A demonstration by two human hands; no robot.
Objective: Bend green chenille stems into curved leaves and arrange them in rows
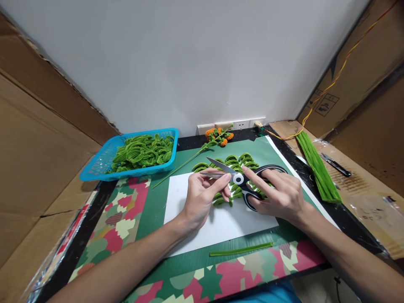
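Observation:
My right hand [282, 195] grips black-handled scissors [243, 181], their blades apart and pointing left. My left hand [205, 195] is closed in a pinch right by the blades, on a small green piece I cannot make out. Both hands rest over a white sheet [221, 223] on a green mat. Curled green pipe-cleaner pieces [235, 162] lie in a heap just behind the scissors.
A blue basket [94, 168] of bent green pieces stands at the back left. A stem with orange flowers [217, 136] lies near the wall sockets. A bundle of straight green pipe cleaners [317, 166] and black pliers [336, 164] lie right. One green stick [241, 249] lies in front.

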